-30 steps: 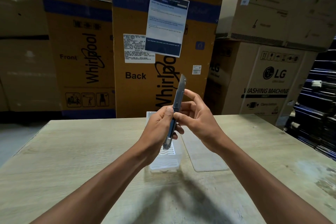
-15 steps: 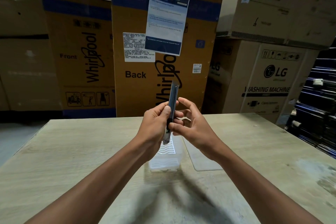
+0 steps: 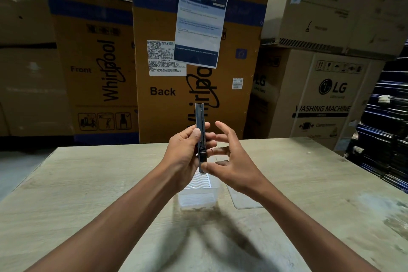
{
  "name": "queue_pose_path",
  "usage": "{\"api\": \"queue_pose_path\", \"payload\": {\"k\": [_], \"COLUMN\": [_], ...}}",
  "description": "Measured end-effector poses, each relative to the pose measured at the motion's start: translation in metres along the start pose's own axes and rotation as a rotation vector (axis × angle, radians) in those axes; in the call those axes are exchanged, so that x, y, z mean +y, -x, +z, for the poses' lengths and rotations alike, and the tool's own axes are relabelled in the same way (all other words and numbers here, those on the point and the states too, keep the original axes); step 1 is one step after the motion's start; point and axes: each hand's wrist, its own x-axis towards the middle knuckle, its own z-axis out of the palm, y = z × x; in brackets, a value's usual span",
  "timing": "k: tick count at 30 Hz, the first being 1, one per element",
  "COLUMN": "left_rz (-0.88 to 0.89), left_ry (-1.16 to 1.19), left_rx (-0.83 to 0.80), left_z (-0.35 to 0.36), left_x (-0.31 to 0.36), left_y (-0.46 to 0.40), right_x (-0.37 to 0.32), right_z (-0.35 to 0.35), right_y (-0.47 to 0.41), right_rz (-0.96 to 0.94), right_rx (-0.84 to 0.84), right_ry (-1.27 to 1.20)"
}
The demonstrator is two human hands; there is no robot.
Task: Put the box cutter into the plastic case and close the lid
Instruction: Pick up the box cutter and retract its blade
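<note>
My left hand (image 3: 184, 150) grips a grey-blue box cutter (image 3: 200, 121) upright above the table, its black slider low on the handle and no blade showing at the top. My right hand (image 3: 231, 161) is beside it with fingers spread; its thumb tip rests near the cutter's bottom end. Below the hands, a clear plastic case (image 3: 198, 196) with a ribbed floor sits open on the table. Its clear flat lid (image 3: 245, 199) lies on the table just right of the case, partly hidden by my right wrist.
The wooden table (image 3: 88, 194) stretches wide around the case. Tall cardboard appliance boxes (image 3: 194, 86) stand behind its far edge. Dark stacked goods (image 3: 388, 139) line the right side. Bare floor (image 3: 19, 165) shows at the left.
The blade that stuck out a second ago is drawn back into the handle. The cutter turned upright, and my right fingers have come off it and spread apart.
</note>
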Motion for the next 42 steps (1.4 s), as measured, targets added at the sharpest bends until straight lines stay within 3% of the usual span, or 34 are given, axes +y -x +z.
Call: {"api": "queue_pose_path", "payload": {"k": [4, 9, 13, 24, 31, 37, 42], "left_rz": [0.003, -0.023, -0.021, -0.082, -0.101, -0.052, 0.142], "left_ry": [0.018, 0.056, 0.074, 0.088, 0.11, -0.065, -0.382], "left_rx": [0.022, 0.034, 0.019, 0.074, 0.103, 0.078, 0.139], "left_z": [0.0, 0.0, 0.0, -0.002, -0.008, -0.008, -0.018], "left_x": [0.001, 0.0, -0.001, -0.007, -0.006, -0.006, -0.009], "left_y": [-0.002, -0.002, 0.0, -0.003, -0.004, -0.001, -0.006], "right_x": [0.001, -0.004, -0.006, -0.006, -0.006, -0.008, -0.008], "right_z": [0.005, 0.016, 0.024, 0.027, 0.026, 0.031, 0.03], "right_y": [0.007, 0.012, 0.013, 0.008, 0.005, 0.004, -0.002], "right_rz": [-0.19, -0.296, -0.315, -0.238, -0.194, -0.133, 0.009], "right_rx": [0.227, 0.192, 0.192, 0.194, 0.108, 0.135, 0.137], "right_ry": [0.221, 0.449, 0.486, 0.51, 0.489, 0.493, 0.43]}}
